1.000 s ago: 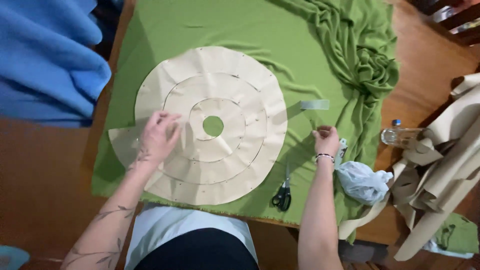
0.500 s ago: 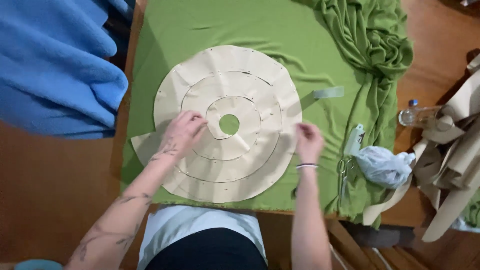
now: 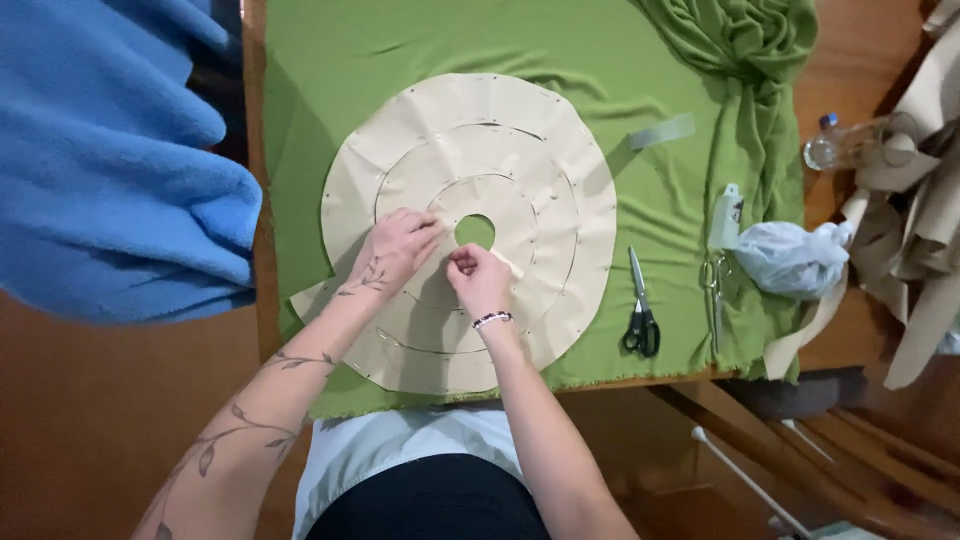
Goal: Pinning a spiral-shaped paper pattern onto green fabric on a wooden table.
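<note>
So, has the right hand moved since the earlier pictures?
Yes. The right hand moved from the green cloth beside the scissors inward onto the paper circle, now just below its centre hole.

A wooden table (image 3: pixel 850 60) carries green fabric (image 3: pixel 350 70) and a plastic bottle (image 3: pixel 850 145).

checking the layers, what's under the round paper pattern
Green fabric lies under the round paper pattern, showing around it and through its centre hole. Whatever lies beneath the fabric is hidden.
</note>
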